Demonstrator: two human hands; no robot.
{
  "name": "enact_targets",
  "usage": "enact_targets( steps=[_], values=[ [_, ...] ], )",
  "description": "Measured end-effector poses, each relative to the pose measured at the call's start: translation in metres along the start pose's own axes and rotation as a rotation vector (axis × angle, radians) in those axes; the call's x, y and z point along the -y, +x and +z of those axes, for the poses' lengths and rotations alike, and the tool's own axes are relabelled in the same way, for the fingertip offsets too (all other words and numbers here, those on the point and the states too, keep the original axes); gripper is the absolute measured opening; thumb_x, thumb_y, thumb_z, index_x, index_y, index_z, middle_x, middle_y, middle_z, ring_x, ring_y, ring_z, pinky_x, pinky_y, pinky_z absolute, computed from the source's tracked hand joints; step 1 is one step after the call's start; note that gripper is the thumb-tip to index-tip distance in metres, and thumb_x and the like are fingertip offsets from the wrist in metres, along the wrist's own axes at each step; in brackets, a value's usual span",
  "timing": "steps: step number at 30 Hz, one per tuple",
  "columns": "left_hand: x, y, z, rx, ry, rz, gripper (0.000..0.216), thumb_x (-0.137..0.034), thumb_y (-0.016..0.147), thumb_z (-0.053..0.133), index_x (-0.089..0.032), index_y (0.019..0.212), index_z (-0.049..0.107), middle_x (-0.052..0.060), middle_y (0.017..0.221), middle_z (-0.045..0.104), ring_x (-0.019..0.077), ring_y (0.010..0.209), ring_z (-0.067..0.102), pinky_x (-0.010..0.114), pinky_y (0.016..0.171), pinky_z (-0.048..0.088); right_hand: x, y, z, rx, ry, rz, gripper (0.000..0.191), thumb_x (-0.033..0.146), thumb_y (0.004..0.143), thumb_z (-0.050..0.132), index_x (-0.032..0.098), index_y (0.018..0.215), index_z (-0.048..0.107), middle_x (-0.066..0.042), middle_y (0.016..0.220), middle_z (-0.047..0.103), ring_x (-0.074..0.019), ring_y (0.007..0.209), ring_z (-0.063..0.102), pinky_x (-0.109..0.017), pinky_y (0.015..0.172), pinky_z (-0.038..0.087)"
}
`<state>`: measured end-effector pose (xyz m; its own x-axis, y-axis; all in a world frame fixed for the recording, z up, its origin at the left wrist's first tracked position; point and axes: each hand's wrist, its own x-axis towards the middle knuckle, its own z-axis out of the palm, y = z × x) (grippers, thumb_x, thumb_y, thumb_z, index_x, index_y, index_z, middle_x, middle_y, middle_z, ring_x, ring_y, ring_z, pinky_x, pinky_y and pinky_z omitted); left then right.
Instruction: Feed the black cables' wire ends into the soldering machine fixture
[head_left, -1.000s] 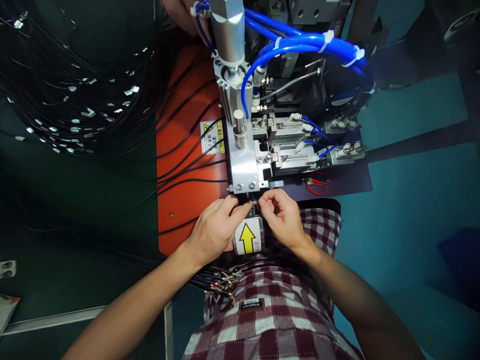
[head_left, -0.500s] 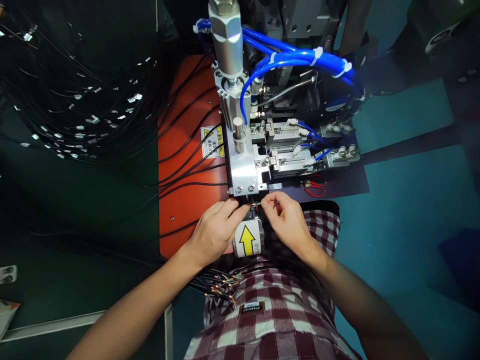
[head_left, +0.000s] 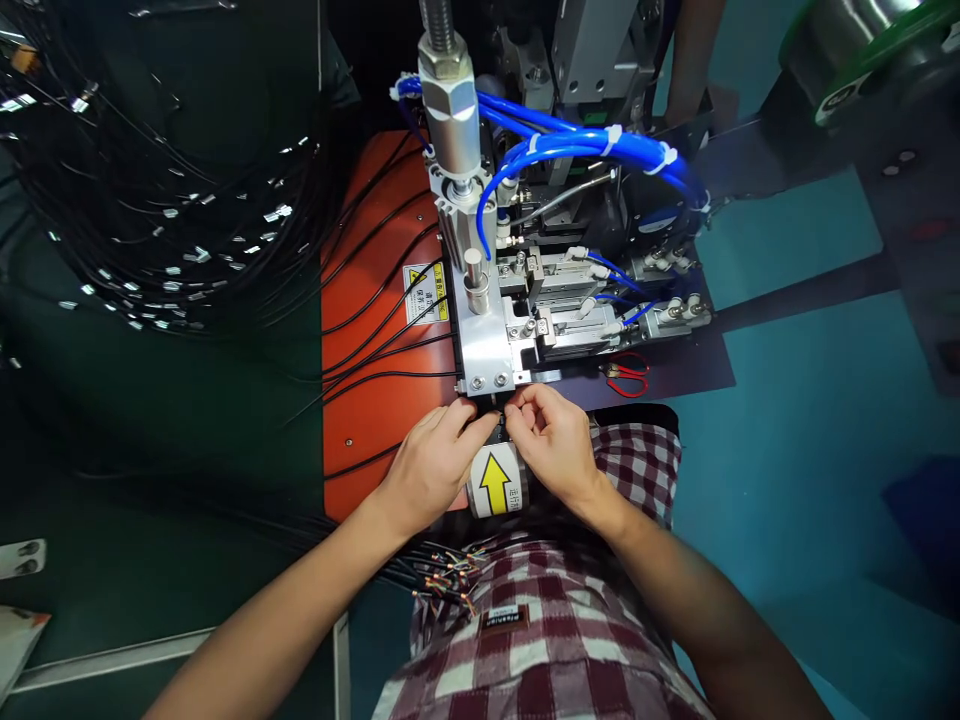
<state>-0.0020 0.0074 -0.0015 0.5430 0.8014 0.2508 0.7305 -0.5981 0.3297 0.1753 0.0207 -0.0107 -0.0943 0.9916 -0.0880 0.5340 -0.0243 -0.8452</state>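
Wires with colored ends lie by the left of your checked shirt. Past a yellow arrow, your left hand and right hand curl close together; I cannot tell what they pinch, if anything. The silver block is just past them, and blue tubes loop farther away.

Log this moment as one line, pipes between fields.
left hand: near metal block | right hand: curled, close to left | anything held: hidden | red-handled tool: right of both hands
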Motion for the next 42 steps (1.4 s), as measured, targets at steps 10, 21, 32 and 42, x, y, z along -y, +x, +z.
enact_targets(
  steps=[10, 21, 32, 42],
  values=[
    [0.000, -0.001, 0.001, -0.016, -0.004, 0.001, 0.027, -0.009, 0.090, 0.044, -0.007, 0.106, 0.065, 0.013, 0.086, 0.060, 0.0215, 0.079, 0.059, 0.033, 0.067, 0.055, -0.008, 0.010, 0.002, 0.137, 0.659, 0.455, 0.016, 0.031, 0.075, 0.061, 0.016, 0.069, 0.060, 0.006, 0.055, 0.047, -0.0072, 0.048, 0.034, -0.022, 0.046, 0.029],
    [-0.001, 0.000, 0.001, 0.017, 0.001, -0.029, 0.030, -0.011, 0.091, 0.041, -0.009, 0.107, 0.065, 0.013, 0.088, 0.060, 0.0219, 0.078, 0.058, 0.034, 0.067, 0.054, -0.015, -0.019, 0.002, 0.123, 0.649, 0.420, 0.024, 0.039, 0.076, 0.067, 0.015, 0.076, 0.064, 0.000, 0.067, 0.058, -0.0103, 0.056, 0.047, -0.024, 0.052, 0.037],
    [-0.002, -0.002, -0.003, 0.041, 0.103, -0.034, 0.029, -0.012, 0.087, 0.048, -0.014, 0.110, 0.066, 0.012, 0.091, 0.059, 0.0234, 0.081, 0.052, 0.035, 0.067, 0.044, -0.002, -0.014, -0.010, -0.024, 0.018, -0.027, 0.015, 0.024, 0.086, 0.054, 0.018, 0.077, 0.065, -0.002, 0.071, 0.059, -0.0127, 0.063, 0.049, -0.026, 0.061, 0.039],
    [-0.015, -0.005, -0.001, 0.059, 0.195, -0.067, 0.032, -0.015, 0.092, 0.041, -0.010, 0.115, 0.063, 0.012, 0.090, 0.057, 0.0220, 0.077, 0.049, 0.032, 0.064, 0.042, -0.027, 0.004, -0.006, 0.271, 0.697, 0.359, 0.026, 0.041, 0.076, 0.068, 0.016, 0.074, 0.060, 0.007, 0.052, 0.045, -0.0066, 0.044, 0.036, -0.022, 0.045, 0.028]
  ],
)
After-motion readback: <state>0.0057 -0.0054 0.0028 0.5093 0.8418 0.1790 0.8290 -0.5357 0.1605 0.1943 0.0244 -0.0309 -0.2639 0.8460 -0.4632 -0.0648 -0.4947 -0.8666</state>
